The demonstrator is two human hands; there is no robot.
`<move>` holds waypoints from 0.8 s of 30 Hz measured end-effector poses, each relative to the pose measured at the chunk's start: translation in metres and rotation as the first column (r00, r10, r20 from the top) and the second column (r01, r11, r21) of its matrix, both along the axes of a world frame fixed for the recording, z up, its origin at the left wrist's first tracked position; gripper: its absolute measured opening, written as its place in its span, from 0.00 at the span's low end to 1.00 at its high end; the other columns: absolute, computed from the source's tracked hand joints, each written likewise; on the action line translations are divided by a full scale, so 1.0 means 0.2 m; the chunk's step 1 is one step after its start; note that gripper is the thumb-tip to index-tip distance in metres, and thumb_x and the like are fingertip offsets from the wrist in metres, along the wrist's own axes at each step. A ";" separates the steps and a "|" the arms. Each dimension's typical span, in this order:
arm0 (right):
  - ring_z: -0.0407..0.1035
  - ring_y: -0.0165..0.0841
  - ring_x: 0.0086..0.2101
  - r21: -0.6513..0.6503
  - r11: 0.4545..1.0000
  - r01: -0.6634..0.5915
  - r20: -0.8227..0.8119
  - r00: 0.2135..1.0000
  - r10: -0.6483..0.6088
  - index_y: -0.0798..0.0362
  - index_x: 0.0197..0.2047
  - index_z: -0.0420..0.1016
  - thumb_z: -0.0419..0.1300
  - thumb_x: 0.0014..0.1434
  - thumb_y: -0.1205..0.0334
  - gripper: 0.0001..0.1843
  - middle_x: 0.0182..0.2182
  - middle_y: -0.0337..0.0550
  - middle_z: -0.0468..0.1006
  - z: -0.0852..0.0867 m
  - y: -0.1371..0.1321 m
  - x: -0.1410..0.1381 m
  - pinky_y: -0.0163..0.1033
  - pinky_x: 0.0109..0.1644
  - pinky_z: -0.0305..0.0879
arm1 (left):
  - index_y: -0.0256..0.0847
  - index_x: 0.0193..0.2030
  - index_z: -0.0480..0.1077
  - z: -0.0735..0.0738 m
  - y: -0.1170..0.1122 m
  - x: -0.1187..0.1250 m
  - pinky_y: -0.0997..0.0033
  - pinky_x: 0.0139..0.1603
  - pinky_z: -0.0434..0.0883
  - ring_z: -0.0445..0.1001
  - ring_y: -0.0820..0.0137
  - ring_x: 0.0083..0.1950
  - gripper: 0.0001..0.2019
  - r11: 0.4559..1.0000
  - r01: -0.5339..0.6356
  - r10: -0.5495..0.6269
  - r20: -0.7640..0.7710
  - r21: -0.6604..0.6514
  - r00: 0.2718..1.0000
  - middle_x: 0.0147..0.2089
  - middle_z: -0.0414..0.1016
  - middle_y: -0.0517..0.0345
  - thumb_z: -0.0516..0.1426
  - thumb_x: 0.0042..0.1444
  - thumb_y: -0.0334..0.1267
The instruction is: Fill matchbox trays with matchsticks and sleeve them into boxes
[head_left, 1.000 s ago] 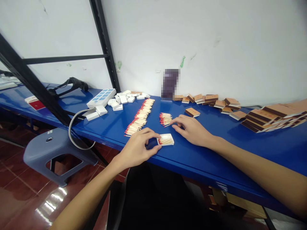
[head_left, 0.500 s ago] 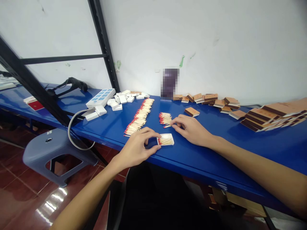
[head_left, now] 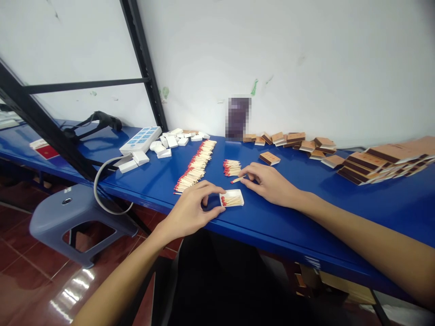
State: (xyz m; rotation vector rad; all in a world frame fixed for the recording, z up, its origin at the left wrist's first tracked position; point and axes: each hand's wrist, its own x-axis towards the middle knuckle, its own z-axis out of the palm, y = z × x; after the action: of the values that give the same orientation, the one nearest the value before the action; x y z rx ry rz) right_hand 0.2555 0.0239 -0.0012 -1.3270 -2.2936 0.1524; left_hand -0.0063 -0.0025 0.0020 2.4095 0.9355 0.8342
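My left hand (head_left: 195, 208) grips the left end of a small white matchbox tray (head_left: 239, 193) between thumb and fingers. Several red-tipped matches lie inside that tray. My right hand (head_left: 268, 183) pinches a match (head_left: 237, 179) by its plain end, its red head pointing left, just above the tray's far side. Behind it sits a small pile of matches (head_left: 232, 167). A long slanting row of matches (head_left: 197, 167) lies to the left, beyond my left hand.
Brown matchboxes (head_left: 270, 158) lie along the wall, with a larger stack (head_left: 384, 160) at right. White pieces (head_left: 172, 141) and a power strip (head_left: 140, 139) are at back left. A black metal frame (head_left: 144, 59) rises there. A grey stool (head_left: 81, 222) stands below the table's left.
My right hand has lifted the match a little away from the small pile, towards the tray. The left hand keeps its hold on the tray. The view has shifted slightly.
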 end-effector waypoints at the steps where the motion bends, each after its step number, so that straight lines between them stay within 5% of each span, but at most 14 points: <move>1: 0.65 0.34 0.31 0.002 1.000 -0.001 -0.002 1.000 0.001 0.51 0.44 0.74 0.53 0.66 0.56 0.11 0.32 0.42 0.70 0.00 0.00 0.00 0.39 0.35 0.60 | 0.45 0.50 0.74 0.00 0.00 0.00 0.71 0.38 0.66 0.65 0.75 0.32 0.13 1.000 -0.001 0.001 0.000 0.000 1.000 0.41 0.73 0.60 0.63 0.57 0.37; 16: 0.65 0.34 0.31 -0.124 0.992 -0.018 0.009 1.000 0.019 0.50 0.36 0.68 0.49 0.68 0.57 0.11 0.31 0.42 0.71 0.04 -0.03 -0.01 0.40 0.35 0.61 | 0.45 0.51 0.74 0.00 0.00 0.00 0.71 0.37 0.65 0.66 0.74 0.32 0.14 1.000 -0.016 0.016 -0.005 0.002 1.000 0.38 0.72 0.61 0.63 0.57 0.37; 24: 0.69 0.37 0.35 -0.097 0.995 -0.039 0.029 0.999 0.042 0.50 0.43 0.68 0.49 0.68 0.55 0.10 0.37 0.46 0.73 0.05 -0.09 -0.03 0.42 0.38 0.64 | 0.45 0.54 0.71 -0.01 0.00 0.01 0.71 0.36 0.66 0.65 0.75 0.30 0.18 0.998 -0.061 0.061 0.013 0.006 0.998 0.40 0.75 0.61 0.63 0.57 0.38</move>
State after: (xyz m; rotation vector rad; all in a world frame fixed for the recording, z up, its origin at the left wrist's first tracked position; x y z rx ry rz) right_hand 0.2489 0.0064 0.0092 -1.3396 -2.3670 0.2600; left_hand -0.0042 -0.0026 0.0003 2.3893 1.0077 0.8746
